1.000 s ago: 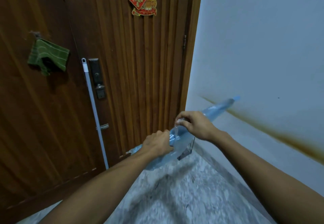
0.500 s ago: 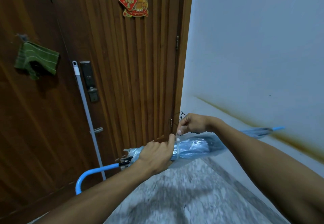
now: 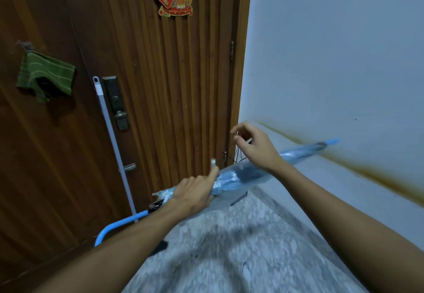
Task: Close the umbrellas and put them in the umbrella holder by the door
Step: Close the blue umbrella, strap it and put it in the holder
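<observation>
Gripping the folded umbrella (image 3: 238, 179) mid-shaft, left hand (image 3: 195, 193) grip clamped, right hand (image 3: 254, 147) raised above, fingers loosely curled apart.

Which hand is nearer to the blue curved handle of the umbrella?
Left. The left hand grips the folded umbrella just above the curved handle; the right hand is farther up, above the canopy.

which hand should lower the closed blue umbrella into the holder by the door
Left, probably. The left hand already grips the folded umbrella near its handle; the right hand is lifted off it, fingers loosely curled.
</observation>
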